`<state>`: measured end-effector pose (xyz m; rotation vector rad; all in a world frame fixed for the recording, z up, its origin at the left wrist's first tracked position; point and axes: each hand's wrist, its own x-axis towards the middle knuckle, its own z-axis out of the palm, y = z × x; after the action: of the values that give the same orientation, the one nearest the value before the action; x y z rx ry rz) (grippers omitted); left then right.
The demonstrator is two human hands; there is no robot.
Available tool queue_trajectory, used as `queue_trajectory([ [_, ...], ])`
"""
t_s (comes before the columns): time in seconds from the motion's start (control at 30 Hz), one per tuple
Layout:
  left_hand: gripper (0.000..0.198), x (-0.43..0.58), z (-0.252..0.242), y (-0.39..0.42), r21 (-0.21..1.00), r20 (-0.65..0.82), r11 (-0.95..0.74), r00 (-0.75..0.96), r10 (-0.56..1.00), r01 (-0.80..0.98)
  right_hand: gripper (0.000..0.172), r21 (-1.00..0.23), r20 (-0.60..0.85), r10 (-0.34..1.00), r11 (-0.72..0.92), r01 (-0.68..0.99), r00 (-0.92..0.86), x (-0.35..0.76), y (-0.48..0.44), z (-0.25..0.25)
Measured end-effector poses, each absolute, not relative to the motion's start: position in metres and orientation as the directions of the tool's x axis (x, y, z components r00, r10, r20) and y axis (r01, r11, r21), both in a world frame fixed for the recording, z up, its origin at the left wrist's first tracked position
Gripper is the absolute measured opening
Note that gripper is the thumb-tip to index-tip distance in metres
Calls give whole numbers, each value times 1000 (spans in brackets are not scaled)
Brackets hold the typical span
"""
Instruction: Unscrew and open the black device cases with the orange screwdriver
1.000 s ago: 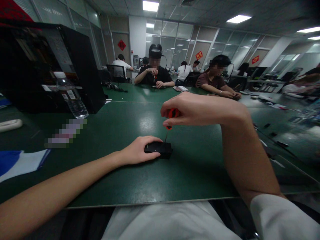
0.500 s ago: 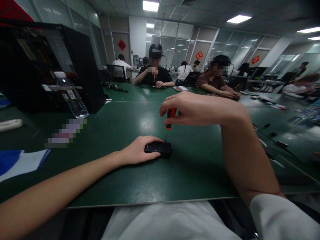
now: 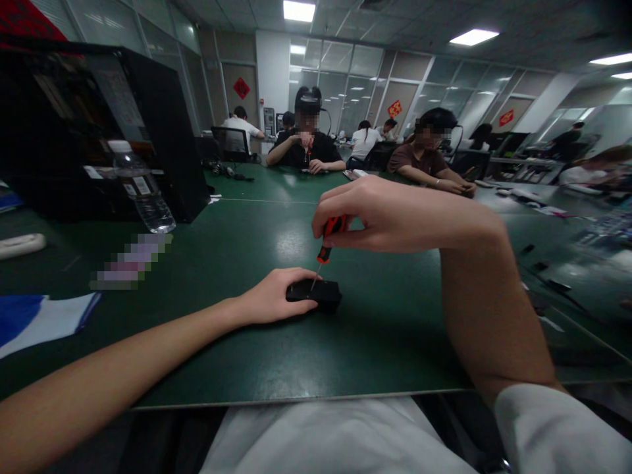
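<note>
A small black box-shaped device (image 3: 326, 297) lies on the green tabletop (image 3: 276, 368) in front of me. My left hand (image 3: 276, 296) grips its left end, thumb on the near side and fingers on the far side. Above it, my right hand (image 3: 358, 214) is closed round the red and black handle of a screwdriver (image 3: 324, 253). The screwdriver leans, its handle up and to the right. Its thin shaft runs down to the top of the device, close to my left fingertips. Whether the tip sits in a screw is too small to tell.
A black computer case (image 3: 162, 131) stands at the left, with a clear water bottle (image 3: 148, 197) before it. A blue and white packet (image 3: 44, 319) lies at the left edge. Across the table sit two co-workers (image 3: 306, 145). Cables and small parts (image 3: 553, 280) lie at the right.
The screwdriver's tip has shifted left along the top of the device, and the handle tilts more. My right hand has moved slightly left; my left hand and the device have stayed put.
</note>
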<state>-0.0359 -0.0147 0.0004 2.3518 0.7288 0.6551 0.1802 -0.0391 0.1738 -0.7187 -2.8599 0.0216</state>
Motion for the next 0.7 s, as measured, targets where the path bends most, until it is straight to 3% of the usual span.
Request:
queue_trajectory([
  [0.7, 45, -37, -1, -15, 666, 260, -655, 711, 653, 358, 20, -78, 137, 413, 911, 406, -900, 170, -33, 164],
])
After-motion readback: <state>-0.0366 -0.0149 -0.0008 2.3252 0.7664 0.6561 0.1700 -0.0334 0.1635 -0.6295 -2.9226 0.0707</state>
